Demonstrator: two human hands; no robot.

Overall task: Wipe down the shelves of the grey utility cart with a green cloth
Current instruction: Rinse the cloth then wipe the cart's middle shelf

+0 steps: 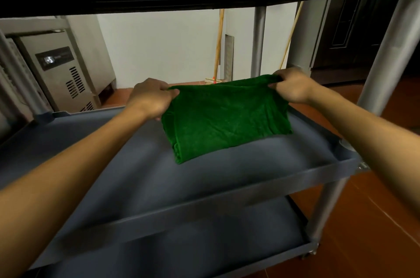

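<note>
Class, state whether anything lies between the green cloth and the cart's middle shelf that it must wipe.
Nothing visible does. The left hand and right hand pinch the green cloth directly above the middle shelf.

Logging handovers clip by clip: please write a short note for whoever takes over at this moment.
Left hand pinches the green cloth at its top left corner; right hand pinches the top right.
Cloth hangs spread over the cart's middle shelf; whether it touches is unclear.
Done: nothing shows which shelves are wiped.
Left: probably wipe this shelf, then the bottom shelf.
</note>
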